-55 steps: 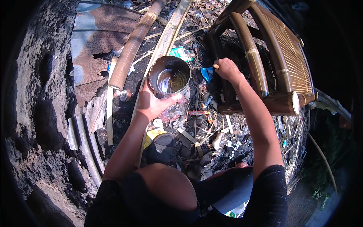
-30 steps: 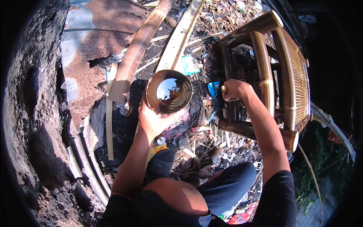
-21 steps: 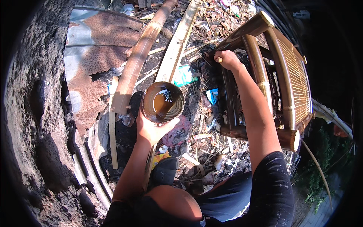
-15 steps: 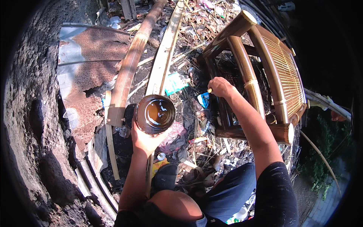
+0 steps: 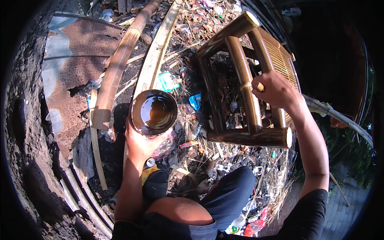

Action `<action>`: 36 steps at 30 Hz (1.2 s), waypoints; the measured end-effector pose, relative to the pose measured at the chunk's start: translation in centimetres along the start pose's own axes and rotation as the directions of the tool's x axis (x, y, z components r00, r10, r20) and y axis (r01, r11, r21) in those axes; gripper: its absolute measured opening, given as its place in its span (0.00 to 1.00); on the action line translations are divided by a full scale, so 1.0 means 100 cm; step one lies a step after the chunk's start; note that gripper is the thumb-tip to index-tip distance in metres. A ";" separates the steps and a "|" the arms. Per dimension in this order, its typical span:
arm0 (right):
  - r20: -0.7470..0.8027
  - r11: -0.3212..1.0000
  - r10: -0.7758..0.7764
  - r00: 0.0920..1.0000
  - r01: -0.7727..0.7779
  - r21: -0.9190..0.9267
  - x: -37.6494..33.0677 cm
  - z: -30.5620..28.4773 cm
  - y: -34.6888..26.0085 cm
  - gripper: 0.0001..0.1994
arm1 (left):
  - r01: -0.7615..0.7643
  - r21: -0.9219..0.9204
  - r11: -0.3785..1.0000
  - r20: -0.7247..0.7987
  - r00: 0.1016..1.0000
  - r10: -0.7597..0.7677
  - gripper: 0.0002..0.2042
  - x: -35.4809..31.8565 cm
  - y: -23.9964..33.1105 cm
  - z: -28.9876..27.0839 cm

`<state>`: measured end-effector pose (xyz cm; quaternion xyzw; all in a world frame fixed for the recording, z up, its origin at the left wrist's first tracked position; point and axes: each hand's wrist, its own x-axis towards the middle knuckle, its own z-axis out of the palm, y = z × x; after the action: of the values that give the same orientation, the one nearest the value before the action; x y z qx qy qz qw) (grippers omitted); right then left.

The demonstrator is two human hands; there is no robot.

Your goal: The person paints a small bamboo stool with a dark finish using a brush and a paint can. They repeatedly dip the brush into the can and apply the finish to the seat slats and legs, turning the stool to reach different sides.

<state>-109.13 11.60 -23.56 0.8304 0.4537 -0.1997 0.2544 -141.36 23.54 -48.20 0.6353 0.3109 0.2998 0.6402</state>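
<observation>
My left hand (image 5: 140,144) grips a round can (image 5: 154,113) from below; the can holds dark brown liquid and is level over the littered ground. My right hand (image 5: 276,90) is closed around a small brush handle (image 5: 259,86), its tip against a leg of a bamboo stool (image 5: 248,80). The stool lies tipped on its side, legs toward me and woven seat facing right. My knee in dark trousers (image 5: 228,196) is below the stool.
Two long bamboo poles (image 5: 120,64) run diagonally at upper left beside a rusty corrugated metal sheet (image 5: 68,68). Plastic scraps, dry leaves and splinters (image 5: 192,160) cover the ground. A dark earth bank (image 5: 24,140) rises on the left. Thin bamboo strips (image 5: 96,160) lie beside it.
My right hand moved from the stool's left side to a leg further right. The can dropped lower and left, then came back up toward the stool.
</observation>
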 end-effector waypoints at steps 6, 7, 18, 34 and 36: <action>-0.229 0.981 -0.110 0.967 0.069 -0.180 0.084 -0.016 0.072 0.11 | -0.018 0.006 1.000 0.056 0.998 0.018 0.39 -0.008 0.009 0.003; -0.269 0.973 -0.169 0.948 0.117 -0.196 0.105 -0.018 0.093 0.12 | -0.013 -0.013 1.000 0.075 0.997 0.014 0.38 -0.007 0.010 0.006; -0.052 0.992 0.105 0.993 -0.108 -0.068 0.144 -0.041 0.078 0.17 | -0.039 -0.050 0.998 0.035 0.999 0.040 0.46 -0.008 0.009 0.001; 0.194 0.942 0.324 0.926 -0.334 0.020 -0.020 0.032 0.038 0.20 | 0.094 -0.188 0.978 0.147 0.987 -0.067 0.29 -0.011 0.020 0.009; 0.154 0.972 0.224 0.962 -0.208 -0.113 -0.025 0.039 0.037 0.19 | 0.023 -0.135 0.991 0.136 0.991 -0.005 0.29 -0.014 0.015 0.011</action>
<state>-107.64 5.89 -24.30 0.8422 0.3468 -0.2174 0.3510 -141.36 21.79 -46.65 0.6068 0.2500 0.2720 0.7038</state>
